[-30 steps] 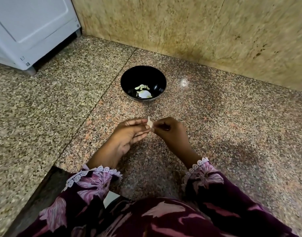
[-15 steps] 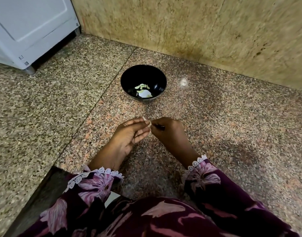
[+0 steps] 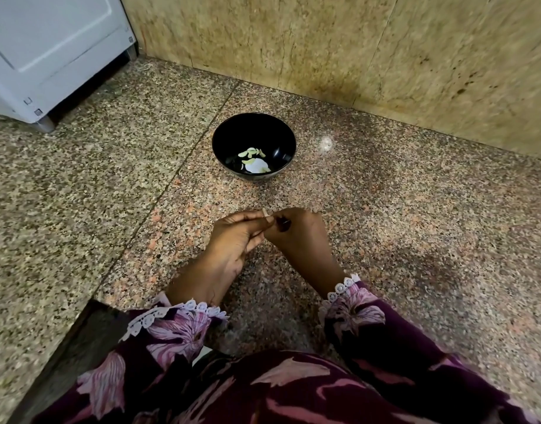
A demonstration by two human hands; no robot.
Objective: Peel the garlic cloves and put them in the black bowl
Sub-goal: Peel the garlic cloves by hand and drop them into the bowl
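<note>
A black bowl (image 3: 229, 140) stands on the granite counter ahead of my hands, with several pale peeled garlic cloves (image 3: 252, 153) and a white bit inside. My left hand (image 3: 232, 240) and my right hand (image 3: 296, 234) meet fingertip to fingertip just in front of the bowl. Between them they pinch a small garlic clove (image 3: 265, 213); only its pale tip shows above the fingers. The rest of the clove is hidden by my fingers.
The speckled granite counter (image 3: 416, 224) runs to a beige stone wall (image 3: 324, 47) at the back. A white appliance (image 3: 49, 50) stands at the far left. The counter's front edge drops away at the lower left (image 3: 79, 325).
The clove has sunk lower between my fingertips, so less of it shows. Both hands stay together at the same spot.
</note>
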